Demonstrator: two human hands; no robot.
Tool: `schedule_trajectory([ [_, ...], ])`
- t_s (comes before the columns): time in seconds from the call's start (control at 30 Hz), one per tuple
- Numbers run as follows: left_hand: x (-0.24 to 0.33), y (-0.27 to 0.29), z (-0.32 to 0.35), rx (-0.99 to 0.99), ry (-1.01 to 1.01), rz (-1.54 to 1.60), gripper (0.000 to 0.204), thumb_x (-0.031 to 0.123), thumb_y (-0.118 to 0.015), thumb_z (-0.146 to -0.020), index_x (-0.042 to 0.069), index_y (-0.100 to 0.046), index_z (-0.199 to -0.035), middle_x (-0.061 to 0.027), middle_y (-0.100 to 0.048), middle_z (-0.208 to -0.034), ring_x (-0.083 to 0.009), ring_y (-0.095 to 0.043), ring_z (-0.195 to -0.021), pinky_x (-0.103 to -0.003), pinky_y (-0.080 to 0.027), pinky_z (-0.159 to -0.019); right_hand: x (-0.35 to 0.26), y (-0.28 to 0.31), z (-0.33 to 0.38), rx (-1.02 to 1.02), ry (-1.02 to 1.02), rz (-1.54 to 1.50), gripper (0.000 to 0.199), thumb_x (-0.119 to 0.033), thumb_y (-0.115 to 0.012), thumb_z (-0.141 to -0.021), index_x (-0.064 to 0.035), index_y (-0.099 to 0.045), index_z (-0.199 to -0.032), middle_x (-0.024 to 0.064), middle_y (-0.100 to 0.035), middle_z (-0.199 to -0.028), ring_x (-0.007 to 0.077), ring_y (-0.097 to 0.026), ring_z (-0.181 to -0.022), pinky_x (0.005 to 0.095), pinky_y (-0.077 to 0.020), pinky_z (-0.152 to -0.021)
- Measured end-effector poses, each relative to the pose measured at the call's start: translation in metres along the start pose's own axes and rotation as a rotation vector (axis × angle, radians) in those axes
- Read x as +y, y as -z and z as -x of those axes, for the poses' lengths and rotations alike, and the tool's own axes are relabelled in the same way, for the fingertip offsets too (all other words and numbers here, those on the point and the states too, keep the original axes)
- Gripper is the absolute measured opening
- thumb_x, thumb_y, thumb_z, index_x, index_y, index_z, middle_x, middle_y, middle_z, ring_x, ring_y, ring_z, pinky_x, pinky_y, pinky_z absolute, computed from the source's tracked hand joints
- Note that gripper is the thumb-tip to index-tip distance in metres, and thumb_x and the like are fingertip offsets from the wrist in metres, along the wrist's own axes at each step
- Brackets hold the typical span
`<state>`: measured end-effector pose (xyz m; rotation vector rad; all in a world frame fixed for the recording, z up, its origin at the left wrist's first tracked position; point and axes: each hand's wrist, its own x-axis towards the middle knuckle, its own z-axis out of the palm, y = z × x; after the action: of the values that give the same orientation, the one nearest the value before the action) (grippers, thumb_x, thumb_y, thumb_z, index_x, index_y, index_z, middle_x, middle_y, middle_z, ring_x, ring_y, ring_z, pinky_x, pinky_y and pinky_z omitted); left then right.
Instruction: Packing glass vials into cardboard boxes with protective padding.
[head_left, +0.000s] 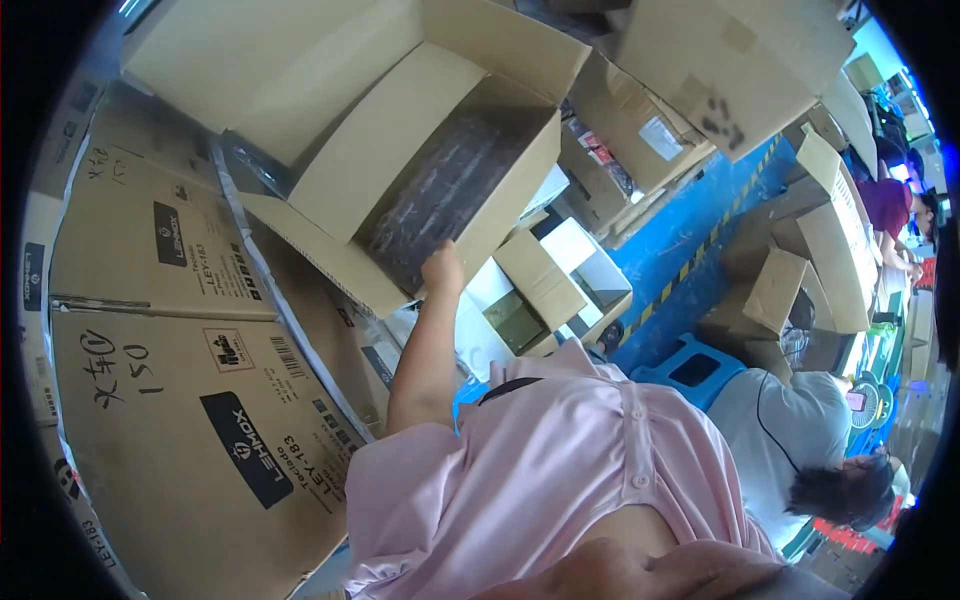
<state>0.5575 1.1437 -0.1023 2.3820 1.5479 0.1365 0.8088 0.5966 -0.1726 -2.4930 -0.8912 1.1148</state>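
Observation:
My left hand (pixel 442 268) is closed over the near edge of a large open cardboard box (pixel 500 225), its fingers partly hidden behind the rim. The box's flaps (pixel 315 245) stand spread out. Inside lies a layer of dark items in clear plastic wrap (pixel 435 185), too blurred to name. Just beyond my forearm are smaller open cartons (pixel 540 275) with pale insides. My right hand is out of the picture.
Sealed printed cartons (pixel 190 400) are stacked at the left. More cardboard boxes (pixel 730 60) stand at the far side, beside a blue floor (pixel 655 290) with a striped line. At the right are a blue stool (pixel 690 365), a person in white (pixel 785 420) and another in dark red (pixel 885 205).

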Motion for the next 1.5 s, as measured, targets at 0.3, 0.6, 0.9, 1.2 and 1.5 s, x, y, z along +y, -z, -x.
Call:
schedule_trajectory([
  [0.3,-0.022,-0.032,0.034,-0.034,0.02,-0.095,0.011,0.017,-0.047,-0.084,0.008,-0.052,-0.088,-0.0136,-0.062,-0.082,-0.0311,-0.062,-0.074,-0.041,-0.049,-0.063,-0.017,-0.014,0.003,-0.075,-0.042,0.012,0.024,-0.029,-0.055,-0.08,-0.0066,-0.059,-0.089,0.0152,-0.064,-0.084,0.031,-0.062,-0.08,0.0373,-0.0486,-0.068],
  [0.6,-0.026,-0.074,0.071,0.129,-0.161,-0.085,0.017,0.01,-0.05,-0.077,0.007,-0.053,-0.094,-0.0121,-0.06,-0.079,-0.0271,-0.061,-0.073,-0.036,-0.05,-0.064,-0.026,-0.028,0.003,-0.153,-0.053,0.004,0.025,-0.029,-0.055,-0.08,-0.0065,-0.059,-0.09,0.015,-0.064,-0.084,0.0306,-0.062,-0.081,0.037,-0.0484,-0.069],
  [0.9,-0.029,-0.073,0.08,0.16,-0.209,-0.071,0.023,0.009,-0.049,-0.076,0.008,-0.054,-0.099,-0.0118,-0.059,-0.08,-0.0281,-0.06,-0.071,-0.038,-0.048,-0.062,-0.031,-0.036,-0.006,-0.219,-0.056,-0.002,0.026,-0.029,-0.055,-0.08,-0.0064,-0.059,-0.091,0.0149,-0.064,-0.085,0.0303,-0.062,-0.082,0.0366,-0.0482,-0.07],
  [1.2,-0.029,-0.072,0.081,0.12,-0.223,-0.048,0.028,0.007,-0.049,-0.075,0.008,-0.054,-0.102,-0.0138,-0.059,-0.084,-0.0287,-0.06,-0.073,-0.038,-0.049,-0.062,-0.027,-0.029,-0.007,-0.223,-0.091,-0.027,0.027,-0.03,-0.056,-0.08,-0.0063,-0.059,-0.092,0.0147,-0.064,-0.086,0.0299,-0.061,-0.083,0.0362,-0.0481,-0.071],
  [1.5,-0.076,-0.001,-0.015,0.02,-0.032,-0.065,0.017,0.023,-0.056,-0.08,0.012,-0.055,-0.093,-0.0165,-0.061,-0.081,-0.0354,-0.06,-0.075,-0.047,-0.047,-0.063,-0.01,-0.042,0.034,-0.116,-0.251,-0.166,0.028,-0.03,-0.056,-0.079,-0.0062,-0.059,-0.092,0.0145,-0.064,-0.087,0.0295,-0.061,-0.084,0.0359,-0.0479,-0.071],
])
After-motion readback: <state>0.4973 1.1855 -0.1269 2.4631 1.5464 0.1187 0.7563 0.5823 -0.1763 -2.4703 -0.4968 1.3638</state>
